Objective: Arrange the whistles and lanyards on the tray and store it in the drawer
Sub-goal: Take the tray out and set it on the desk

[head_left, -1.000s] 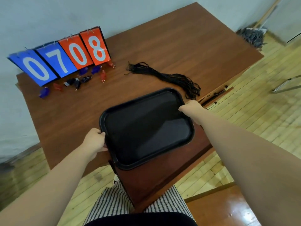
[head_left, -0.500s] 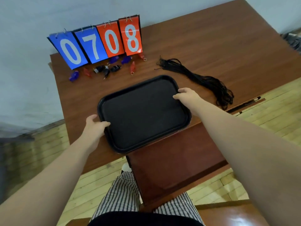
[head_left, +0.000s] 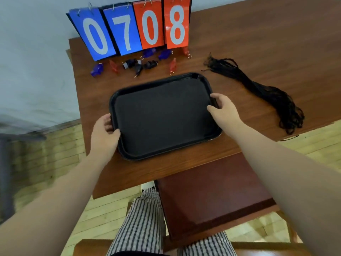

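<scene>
A black rectangular tray point(head_left: 162, 115) lies empty on the brown table point(head_left: 258, 52). My left hand point(head_left: 104, 135) grips its near-left rim. My right hand point(head_left: 224, 108) holds its right rim, thumb inside. Several whistles, blue point(head_left: 96, 69), red point(head_left: 172, 64) and black point(head_left: 150, 64), lie in a loose row beyond the tray, in front of the scoreboard. A bundle of black lanyards point(head_left: 262, 91) stretches across the table to the right of the tray. The open drawer point(head_left: 212, 193) sticks out below the table's front edge, above my lap.
A flip scoreboard point(head_left: 132, 28) reading 0708 stands at the table's back left by the wall. Wooden floor shows on both sides. My striped trousers point(head_left: 140, 224) are under the drawer.
The tray has moved from above the open drawer forward onto the tabletop, carried by both hands. The view has shifted left and closer to the table.
</scene>
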Available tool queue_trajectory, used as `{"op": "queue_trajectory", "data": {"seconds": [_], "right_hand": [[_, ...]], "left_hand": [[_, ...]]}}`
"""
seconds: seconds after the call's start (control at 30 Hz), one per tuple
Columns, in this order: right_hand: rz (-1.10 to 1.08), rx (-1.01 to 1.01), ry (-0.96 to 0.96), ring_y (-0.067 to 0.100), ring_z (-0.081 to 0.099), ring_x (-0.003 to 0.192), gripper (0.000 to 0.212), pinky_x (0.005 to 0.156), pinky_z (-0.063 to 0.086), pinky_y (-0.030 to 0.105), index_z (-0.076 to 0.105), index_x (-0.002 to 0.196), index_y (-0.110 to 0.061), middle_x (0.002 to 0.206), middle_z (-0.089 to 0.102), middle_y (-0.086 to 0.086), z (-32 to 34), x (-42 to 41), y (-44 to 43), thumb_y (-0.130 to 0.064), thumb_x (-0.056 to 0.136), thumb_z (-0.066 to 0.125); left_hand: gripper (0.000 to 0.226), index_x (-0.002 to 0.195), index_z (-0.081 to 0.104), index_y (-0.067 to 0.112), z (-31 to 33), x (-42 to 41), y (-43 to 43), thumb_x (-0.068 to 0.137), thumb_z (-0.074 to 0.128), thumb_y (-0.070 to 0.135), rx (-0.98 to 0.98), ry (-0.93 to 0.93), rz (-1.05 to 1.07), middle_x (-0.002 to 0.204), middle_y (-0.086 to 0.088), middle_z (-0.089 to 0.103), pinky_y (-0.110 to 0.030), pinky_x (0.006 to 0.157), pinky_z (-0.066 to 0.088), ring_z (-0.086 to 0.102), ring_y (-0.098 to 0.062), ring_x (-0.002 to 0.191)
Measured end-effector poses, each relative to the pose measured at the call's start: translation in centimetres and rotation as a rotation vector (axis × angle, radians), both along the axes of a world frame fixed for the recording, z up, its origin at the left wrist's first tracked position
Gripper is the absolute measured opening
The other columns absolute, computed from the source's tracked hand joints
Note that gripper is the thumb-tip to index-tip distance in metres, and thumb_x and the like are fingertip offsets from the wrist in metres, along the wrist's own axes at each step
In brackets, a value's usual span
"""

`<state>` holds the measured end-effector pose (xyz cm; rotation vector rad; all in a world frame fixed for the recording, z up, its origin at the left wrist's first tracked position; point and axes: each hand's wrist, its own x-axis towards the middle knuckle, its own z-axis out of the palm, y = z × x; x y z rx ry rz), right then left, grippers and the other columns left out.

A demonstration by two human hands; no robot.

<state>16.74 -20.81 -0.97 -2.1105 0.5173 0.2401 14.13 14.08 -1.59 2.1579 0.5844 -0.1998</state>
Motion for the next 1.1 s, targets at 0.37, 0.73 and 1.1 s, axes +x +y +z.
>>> {"op": "queue_trajectory", "data": {"seconds": [0.37,0.73,1.1], "right_hand": [[0.127,-0.25,-0.369,0.009,0.041,0.132,0.043,0.113,0.034,0.043,0.05,0.141,-0.028,0.144,0.048,-0.013,-5.3,-2.6,-1.3,-0.04,0.099,0.052],[0.064,-0.349,-0.592,-0.005,0.046,0.102,0.037,0.085,0.029,-0.004,0.063,0.121,-0.017,0.116,0.053,-0.007,-6.4,-3.5,-1.0,-0.043,0.098,0.052],[-0.007,-0.532,-0.609,0.022,0.055,0.102,0.03,0.086,0.036,0.024,0.067,0.108,-0.008,0.109,0.058,0.007,-6.7,-4.3,0.1,-0.027,0.101,0.045]], "left_hand": [[0.032,0.126,0.05,0.021,-4.2,-0.3,1.2,0.095,0.059,0.021,0.212,-0.313,-0.117,0.1,0.002,0.056,-0.03,0.071,0.045,0.054,-0.016,0.082],[0.027,0.121,0.055,0.022,-5.5,-0.8,1.2,0.094,0.055,0.025,0.199,-0.43,-0.088,0.088,0.015,0.056,-0.032,0.078,0.043,0.053,-0.012,0.085],[0.035,0.115,0.063,0.023,-5.1,-1.2,1.7,0.084,0.051,0.034,0.288,-0.468,-0.112,0.115,-0.002,0.067,-0.052,0.102,0.042,0.057,-0.029,0.113]]}}
